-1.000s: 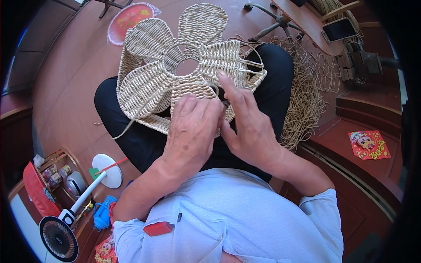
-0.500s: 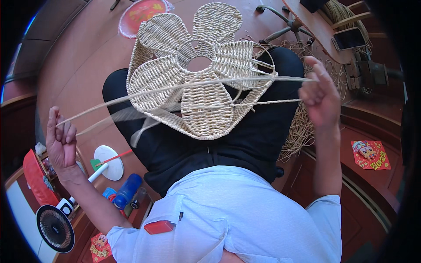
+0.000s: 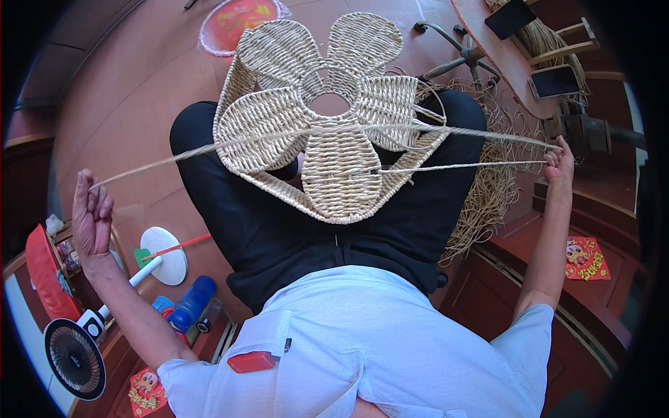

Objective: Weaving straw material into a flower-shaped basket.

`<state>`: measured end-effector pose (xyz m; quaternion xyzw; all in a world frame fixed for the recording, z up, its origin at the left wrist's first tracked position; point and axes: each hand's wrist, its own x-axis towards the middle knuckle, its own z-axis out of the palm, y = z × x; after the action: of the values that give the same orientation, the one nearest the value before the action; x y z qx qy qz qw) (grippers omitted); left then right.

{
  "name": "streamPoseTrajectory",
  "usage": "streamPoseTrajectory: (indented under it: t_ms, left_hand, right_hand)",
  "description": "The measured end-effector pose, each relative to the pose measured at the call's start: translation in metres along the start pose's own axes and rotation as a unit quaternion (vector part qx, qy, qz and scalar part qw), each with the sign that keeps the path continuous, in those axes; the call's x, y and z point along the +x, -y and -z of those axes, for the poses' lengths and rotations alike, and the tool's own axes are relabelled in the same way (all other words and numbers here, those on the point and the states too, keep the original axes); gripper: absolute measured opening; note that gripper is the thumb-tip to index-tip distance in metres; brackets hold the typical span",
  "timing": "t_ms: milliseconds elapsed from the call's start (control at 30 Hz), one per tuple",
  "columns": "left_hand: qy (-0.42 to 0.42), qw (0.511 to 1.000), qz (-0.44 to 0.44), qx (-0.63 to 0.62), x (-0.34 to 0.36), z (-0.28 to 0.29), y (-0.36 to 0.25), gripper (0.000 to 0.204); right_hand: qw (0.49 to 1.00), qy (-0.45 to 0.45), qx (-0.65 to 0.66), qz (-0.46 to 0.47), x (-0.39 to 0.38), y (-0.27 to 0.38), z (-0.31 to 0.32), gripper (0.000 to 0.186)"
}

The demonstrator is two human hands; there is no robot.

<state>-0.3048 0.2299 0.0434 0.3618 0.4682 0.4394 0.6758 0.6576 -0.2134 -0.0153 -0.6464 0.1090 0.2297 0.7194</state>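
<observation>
A flower-shaped woven straw basket (image 3: pixel 343 177) with a round hole in its middle rests across my thighs. A long twisted straw cord (image 3: pixel 188 154) stretches over it from side to side. At the far left, my left hand (image 3: pixel 93 216) is raised and closed, pinching one end of the cord. Out at the right, my right hand (image 3: pixel 559 164) is closed on the cord too. A second strand runs from my right hand back to the edge of the basket's near petal. Loose loops of cord stick out at the right petal.
A heap of loose straw cord (image 3: pixel 481 202) lies on the floor at my right. A swivel chair base (image 3: pixel 463 56) and a phone (image 3: pixel 555 81) are beyond it. At left are a small black fan (image 3: pixel 75 359), a blue bottle (image 3: pixel 194 304) and a white round base (image 3: pixel 169 256).
My right hand has moved outward to the right and slightly down, drawing the cord wider and tauter. A blurred loose loop near the left thigh is gone. My left hand has barely moved.
</observation>
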Motion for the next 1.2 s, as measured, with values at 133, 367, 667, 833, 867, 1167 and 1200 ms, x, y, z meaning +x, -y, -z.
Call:
streamPoseTrajectory:
  t_ms: [133,367,667,833,867,1167,1200]
  left_hand:
    - [0.127,0.979,-0.025,0.156,-0.011,-0.106,0.029,0.024]
    - [0.345,0.908,-0.035,0.235,-0.091,-0.296,0.067,0.017]
    - [0.309,0.910,-0.016,0.276,-0.080,-0.284,0.089,0.015]
    - [0.264,0.900,0.038,0.345,-0.084,-0.276,0.090,0.015]
    - [0.263,0.900,0.039,0.346,-0.086,-0.277,0.092,0.015]
    - [0.234,0.806,-0.267,0.473,-0.115,-0.272,0.156,0.013]
    - [0.228,0.797,-0.290,0.478,-0.117,-0.273,0.162,0.015]
  right_hand:
    - [0.733,-0.046,-0.538,0.414,0.014,0.036,0.015,0.047]
    - [0.659,0.437,-0.400,0.464,-0.356,-0.085,-0.260,0.037]
    - [0.664,0.544,-0.430,0.280,-0.379,-0.124,-0.250,0.036]
    - [0.678,0.533,-0.407,0.300,-0.373,-0.136,-0.237,0.028]
    - [0.686,0.536,-0.410,0.271,-0.379,-0.139,-0.241,0.025]
    - [0.814,0.476,-0.311,0.120,-0.375,-0.126,-0.240,0.021]
    - [0.805,0.481,-0.321,0.130,-0.375,-0.124,-0.238,0.021]
